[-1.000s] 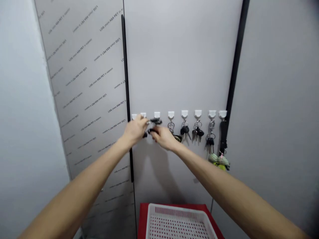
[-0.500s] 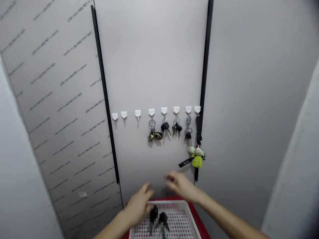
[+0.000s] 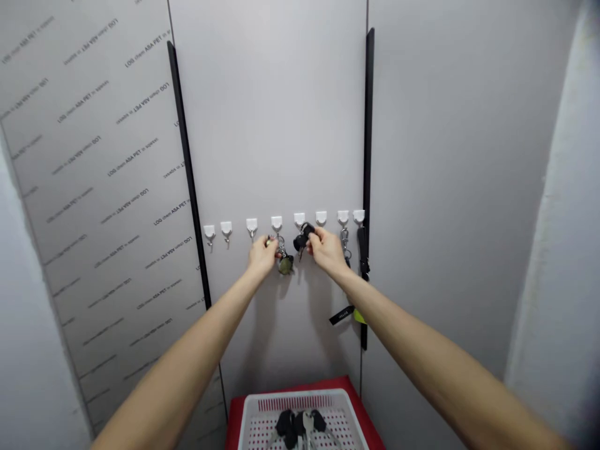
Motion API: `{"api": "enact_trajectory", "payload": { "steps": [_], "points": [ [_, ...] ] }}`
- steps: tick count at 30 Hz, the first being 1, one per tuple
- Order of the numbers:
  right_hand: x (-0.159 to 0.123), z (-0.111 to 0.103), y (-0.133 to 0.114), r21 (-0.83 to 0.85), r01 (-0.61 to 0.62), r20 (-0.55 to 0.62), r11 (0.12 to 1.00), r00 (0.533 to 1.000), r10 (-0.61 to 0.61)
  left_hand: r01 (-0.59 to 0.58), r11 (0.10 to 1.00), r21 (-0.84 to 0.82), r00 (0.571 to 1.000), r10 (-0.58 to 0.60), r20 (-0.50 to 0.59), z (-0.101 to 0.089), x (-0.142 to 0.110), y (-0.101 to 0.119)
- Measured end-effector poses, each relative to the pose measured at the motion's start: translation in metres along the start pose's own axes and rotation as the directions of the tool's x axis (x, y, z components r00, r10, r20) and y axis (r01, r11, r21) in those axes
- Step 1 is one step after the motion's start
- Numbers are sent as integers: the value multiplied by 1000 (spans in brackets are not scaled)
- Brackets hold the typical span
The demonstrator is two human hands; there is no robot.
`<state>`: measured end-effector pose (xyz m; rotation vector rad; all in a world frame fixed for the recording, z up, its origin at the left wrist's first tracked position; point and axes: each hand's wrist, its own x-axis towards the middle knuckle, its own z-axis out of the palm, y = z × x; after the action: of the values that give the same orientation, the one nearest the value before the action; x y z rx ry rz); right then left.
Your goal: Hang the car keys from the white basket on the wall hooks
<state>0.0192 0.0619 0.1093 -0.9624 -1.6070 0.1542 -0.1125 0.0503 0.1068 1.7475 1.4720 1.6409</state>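
Observation:
My left hand (image 3: 263, 254) is raised to the row of white hooks, its fingers closed at the side of a key bunch (image 3: 285, 264) with a brass-green round piece. That bunch hangs by its ring under the fourth hook (image 3: 276, 222) from the left; the exact part being pinched is partly hidden. Beside it, my right hand (image 3: 327, 250) has thumb and fingers closed on black-headed keys (image 3: 304, 237) just below the fifth hook (image 3: 299, 219). Whether their ring still sits on that hook cannot be made out. My right hand covers the space under the sixth hook (image 3: 321, 217).
A white perforated basket (image 3: 300, 400) on a red surface (image 3: 234, 419) below holds several black-headed keys (image 3: 285, 424). At the right hang a clip with keys (image 3: 345, 239) and a black strap (image 3: 363, 253). Long black handles (image 3: 187, 169) run along the panel's sides.
Both hands have risen from around the basket to the hooks and closed on hanging keys. The view has shifted slightly.

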Motion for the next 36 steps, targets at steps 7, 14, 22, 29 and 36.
{"api": "enact_trajectory", "payload": {
  "steps": [7, 14, 22, 29, 36],
  "points": [
    [36, -4, -43, 24, 136, 147, 990, 979, -138, -180, 983, -33, 984, 179, -18, -18, 29, 43],
    [-56, -11, 5, -72, 87, 524, 994, 851, -36, -17, 967, -253, 990, 52, 134, -32, -22, 31],
    [-200, 1, 90, -248, 56, 826, 967, 535, 181, 119, 992, -34, 825, -80, 559, -5, -123, -52],
    [-124, -30, 73, -138, -71, 299, 988, 948, 110, -16, 956, 294, 655, -212, 725, 4, -178, -92],
    [-27, -54, 66, -306, -186, -134, 934, 979, 152, -204, 935, 291, 732, -52, 680, 28, -137, -56]
  ]
}}
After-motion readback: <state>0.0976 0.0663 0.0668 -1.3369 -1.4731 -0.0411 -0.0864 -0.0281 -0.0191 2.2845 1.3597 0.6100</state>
